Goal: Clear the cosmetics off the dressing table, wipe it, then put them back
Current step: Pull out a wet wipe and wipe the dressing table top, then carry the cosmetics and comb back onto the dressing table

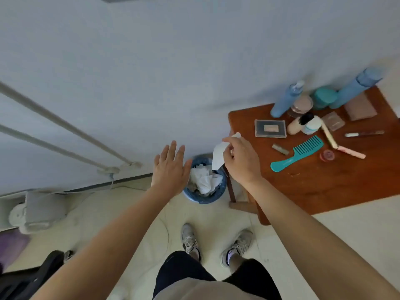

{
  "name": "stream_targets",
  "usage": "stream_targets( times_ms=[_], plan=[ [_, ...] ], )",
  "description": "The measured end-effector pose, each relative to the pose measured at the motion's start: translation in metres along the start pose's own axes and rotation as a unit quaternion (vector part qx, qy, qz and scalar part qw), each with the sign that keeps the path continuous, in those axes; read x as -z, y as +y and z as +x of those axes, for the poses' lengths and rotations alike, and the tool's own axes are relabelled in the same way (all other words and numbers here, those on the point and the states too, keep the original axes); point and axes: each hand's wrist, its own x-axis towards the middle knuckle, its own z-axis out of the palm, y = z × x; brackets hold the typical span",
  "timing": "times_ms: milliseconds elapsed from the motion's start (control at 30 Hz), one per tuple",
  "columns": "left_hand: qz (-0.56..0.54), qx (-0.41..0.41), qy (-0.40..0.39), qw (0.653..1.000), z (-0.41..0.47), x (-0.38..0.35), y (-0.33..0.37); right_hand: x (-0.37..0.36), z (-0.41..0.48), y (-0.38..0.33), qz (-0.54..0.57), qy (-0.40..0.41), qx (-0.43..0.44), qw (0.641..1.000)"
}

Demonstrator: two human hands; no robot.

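Right hand [242,161]: grip pinched on a white tissue [218,155], which hangs directly above the bin [204,200].
Left hand [171,167]: grip open, fingers straight and spread, holding nothing; above the bin's left rim.
Bin: blue, on the floor, crumpled white paper [204,180] inside.
Tabletop [324,187]: just right of the bin. The cosmetics are on it, well right of the bin: blue bottle [285,100], clear compact [270,128], teal comb [296,153], jars, small tubes.
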Motion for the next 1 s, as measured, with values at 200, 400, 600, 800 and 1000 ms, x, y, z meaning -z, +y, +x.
stream_targets(
  times_ms=[200,400,600,800,1000],
  plan=[
    [-0.006,-0.032,-0.057,0.998,0.043,-0.118,-0.041,-0.12,0.004,0.036,0.021,-0.03,-0.087,0.996],
    [0.008,-0.049,-0.181,0.982,0.06,-0.284,-0.081,-0.256,-0.015,0.117,0.035,-0.065,-0.186,0.98],
    [0.092,-0.101,-0.299,0.944,0.06,-0.416,-0.111,-0.344,-0.034,0.178,0.002,-0.084,-0.242,0.967],
    [0.087,-0.092,-0.392,0.911,0.066,-0.458,-0.118,-0.359,-0.042,0.188,-0.014,-0.15,-0.24,0.959],
    [0.095,-0.081,-0.285,0.95,0.057,-0.406,-0.121,-0.319,-0.036,0.165,-0.006,-0.157,-0.224,0.962]
  ],
)
